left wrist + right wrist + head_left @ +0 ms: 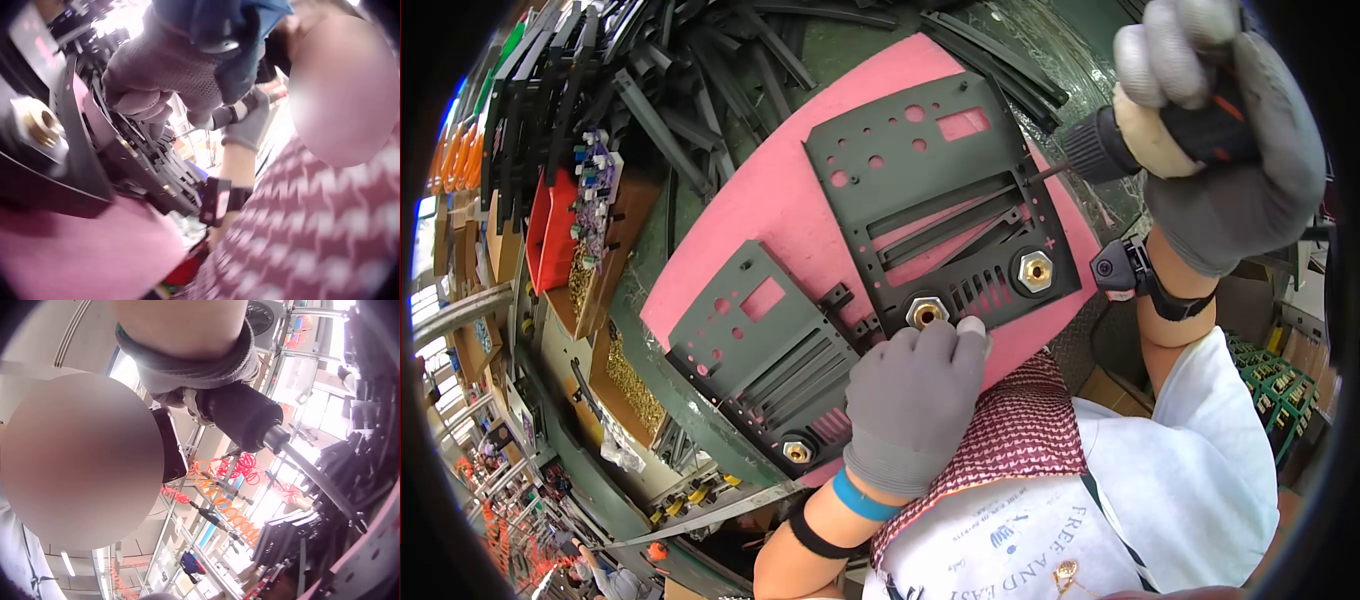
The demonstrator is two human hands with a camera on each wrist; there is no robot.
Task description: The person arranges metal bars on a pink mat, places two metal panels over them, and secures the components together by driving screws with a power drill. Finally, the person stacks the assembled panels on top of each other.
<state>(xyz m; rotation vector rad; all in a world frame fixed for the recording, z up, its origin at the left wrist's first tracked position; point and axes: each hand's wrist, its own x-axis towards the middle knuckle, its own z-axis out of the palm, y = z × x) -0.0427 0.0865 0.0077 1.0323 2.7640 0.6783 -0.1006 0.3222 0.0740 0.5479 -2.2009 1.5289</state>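
A large dark metal panel (945, 165) lies on a pink sheet (790, 220), with brass fittings (1034, 271) in hex nuts along its lower side. My gloved left hand (915, 405) (162, 75) grips its lower edge beside one fitting, fingers curled; their tips are hidden. My gloved right hand (1235, 150) holds a black power driver (1100, 145) (244, 419) in a wrapped grip. The driver's long bit (319, 481) reaches the panel's right edge in the head view. A smaller-looking second panel (745, 330), with one brass fitting (797, 452), lies at the left.
Dark metal strips (660, 120) are heaped behind the pink sheet. Cardboard boxes (615, 250) of small brass parts and a red bin (552, 230) stand at the left. Green circuit boards (1270, 395) lie at the right. Coiled hoses (215, 500) hang in the background.
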